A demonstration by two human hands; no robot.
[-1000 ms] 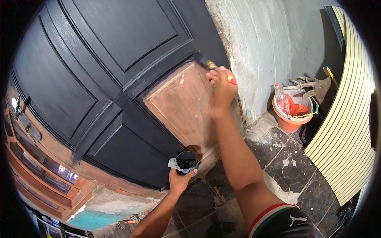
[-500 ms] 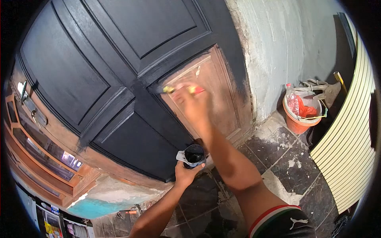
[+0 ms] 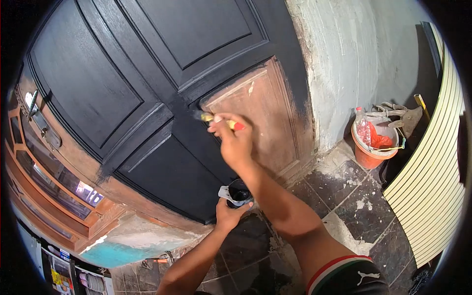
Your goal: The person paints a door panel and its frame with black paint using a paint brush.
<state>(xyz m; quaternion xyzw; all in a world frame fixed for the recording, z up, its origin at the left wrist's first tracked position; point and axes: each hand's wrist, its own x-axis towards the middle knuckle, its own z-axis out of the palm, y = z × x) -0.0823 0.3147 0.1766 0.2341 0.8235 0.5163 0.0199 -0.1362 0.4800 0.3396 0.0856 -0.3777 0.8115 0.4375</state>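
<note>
My right hand (image 3: 234,142) is closed around the yellow and red handle of a paintbrush (image 3: 206,117). The bristles touch the black door (image 3: 179,129) at the left edge of its bare brown panel (image 3: 260,115). Below, my left hand (image 3: 231,214) grips a cup of black paint (image 3: 239,191), with a whitish flap at its left side. My right forearm passes close beside the cup. Most of the door is dark with paint; its left border and the lower right panel show brown wood.
An orange bucket (image 3: 369,156) holding a plastic bottle (image 3: 362,125) and red plastic stands by the grey wall (image 3: 339,59). Ribbed cream sheeting (image 3: 427,167) leans at the right. A tool with an orange part (image 3: 158,260) lies on the tiled floor (image 3: 361,206).
My right hand and the brush have moved slightly left and down, toward the panel's left edge. My left hand keeps hold of the cup. The view has shifted a little.
</note>
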